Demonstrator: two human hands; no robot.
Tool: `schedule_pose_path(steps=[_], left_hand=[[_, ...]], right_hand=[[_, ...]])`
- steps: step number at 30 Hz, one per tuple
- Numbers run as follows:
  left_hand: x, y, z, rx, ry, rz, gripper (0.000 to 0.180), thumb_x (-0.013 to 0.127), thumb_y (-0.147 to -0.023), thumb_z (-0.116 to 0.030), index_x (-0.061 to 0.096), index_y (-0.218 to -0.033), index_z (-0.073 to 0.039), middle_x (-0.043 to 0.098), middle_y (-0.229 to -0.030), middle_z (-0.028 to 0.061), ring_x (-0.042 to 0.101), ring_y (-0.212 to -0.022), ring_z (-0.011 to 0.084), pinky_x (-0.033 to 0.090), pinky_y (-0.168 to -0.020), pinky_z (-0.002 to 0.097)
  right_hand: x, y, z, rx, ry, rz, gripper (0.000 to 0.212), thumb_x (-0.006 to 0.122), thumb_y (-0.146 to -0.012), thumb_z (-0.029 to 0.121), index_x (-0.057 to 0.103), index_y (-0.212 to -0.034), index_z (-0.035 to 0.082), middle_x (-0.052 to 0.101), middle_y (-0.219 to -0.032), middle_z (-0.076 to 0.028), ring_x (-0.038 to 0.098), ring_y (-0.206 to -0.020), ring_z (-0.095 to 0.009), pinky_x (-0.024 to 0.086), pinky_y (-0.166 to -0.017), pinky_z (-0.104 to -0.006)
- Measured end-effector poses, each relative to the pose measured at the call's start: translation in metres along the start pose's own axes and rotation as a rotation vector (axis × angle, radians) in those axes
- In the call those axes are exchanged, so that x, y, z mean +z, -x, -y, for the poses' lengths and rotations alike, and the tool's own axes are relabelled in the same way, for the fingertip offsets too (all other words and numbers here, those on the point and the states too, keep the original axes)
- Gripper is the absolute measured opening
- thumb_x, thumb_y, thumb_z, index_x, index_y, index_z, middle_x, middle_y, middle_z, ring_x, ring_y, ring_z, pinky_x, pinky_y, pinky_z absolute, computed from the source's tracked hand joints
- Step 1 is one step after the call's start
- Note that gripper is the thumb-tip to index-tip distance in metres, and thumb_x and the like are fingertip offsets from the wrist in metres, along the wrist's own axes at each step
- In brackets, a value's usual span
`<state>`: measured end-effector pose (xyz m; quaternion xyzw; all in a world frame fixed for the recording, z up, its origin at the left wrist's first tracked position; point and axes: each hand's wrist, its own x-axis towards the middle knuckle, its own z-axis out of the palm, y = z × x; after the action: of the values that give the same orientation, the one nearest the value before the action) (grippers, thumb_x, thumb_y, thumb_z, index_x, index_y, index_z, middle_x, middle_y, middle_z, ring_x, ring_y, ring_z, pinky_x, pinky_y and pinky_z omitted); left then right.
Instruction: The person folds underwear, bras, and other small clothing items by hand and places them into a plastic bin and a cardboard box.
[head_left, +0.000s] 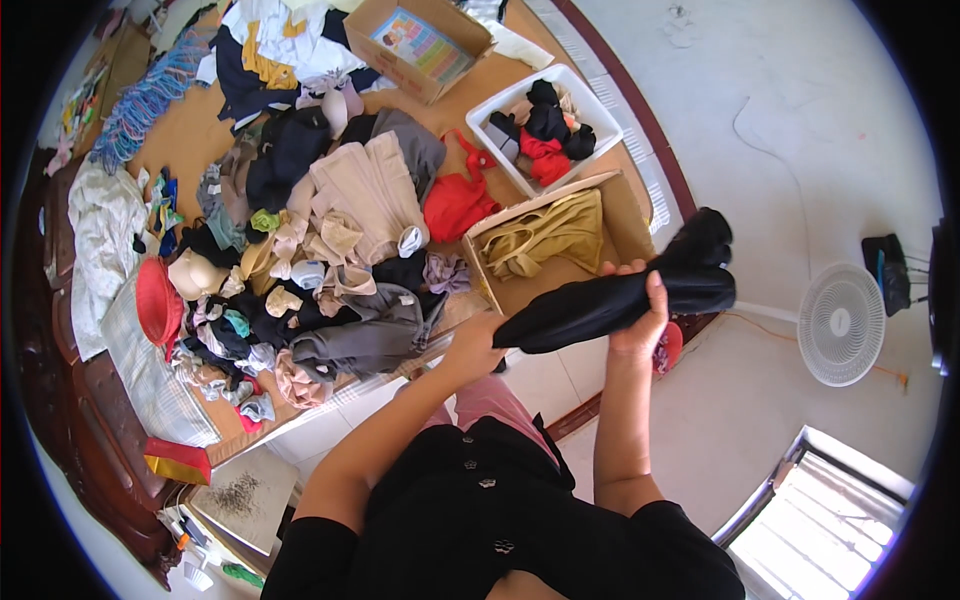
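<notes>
Up close, the left hand (pixel 477 345) grips one end of the black cloth (pixel 585 309), fingertips hidden; the right hand (pixel 638 325) clasps it farther along, thumb on top, probably to stop it sagging. It's aloft beside the box (pixel 520 293), whose walls keep a mustard cloth (pixel 560 235) gathered. Beyond, a bin (pixel 590 100) corrals dark and red pieces (pixel 546 124).

Left hand (pixel 477 345) + right hand (pixel 640 322): 2, by my count
Black bundle (pixel 580 312): 1, in both hands
Cardboard boxes (pixel 520 292) (pixel 395 68): 2, one near the hands, one well beyond
White bin (pixel 602 118): 1, beyond the hands
White fan (pixel 843 325): 1, right of right hand
</notes>
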<state>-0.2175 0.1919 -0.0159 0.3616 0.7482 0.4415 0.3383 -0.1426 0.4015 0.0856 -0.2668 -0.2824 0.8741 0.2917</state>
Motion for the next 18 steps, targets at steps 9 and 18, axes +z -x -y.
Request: schedule_pose_path(steps=[9,18], left_hand=[[0.09,-0.093,0.03,-0.366,2.014,-0.219,0.038,0.055,-0.086,-0.007,0.046,-0.122,-0.004,0.055,-0.117,0.0062,0.051,-0.112,0.0201,0.041,-0.098,0.0337],[0.042,0.003,0.102,-0.605,1.108,-0.102,0.03,0.055,-0.089,-0.02,0.055,-0.115,-0.006,0.057,-0.111,0.0125,0.061,-0.09,0.0225,0.047,-0.078,0.0294]], right_hand=[[-0.037,-0.059,-0.007,-0.113,0.058,-0.199,0.024,0.063,-0.083,0.022,0.057,-0.095,0.002,0.061,-0.09,-0.011,0.059,-0.091,-0.026,0.043,-0.095,-0.0438],[-0.213,-0.14,-0.145,0.706,0.56,-0.648,0.043,0.072,-0.078,0.029,0.055,-0.112,0.008,0.061,-0.094,-0.005,0.059,-0.079,-0.02,0.05,-0.071,-0.0342]])
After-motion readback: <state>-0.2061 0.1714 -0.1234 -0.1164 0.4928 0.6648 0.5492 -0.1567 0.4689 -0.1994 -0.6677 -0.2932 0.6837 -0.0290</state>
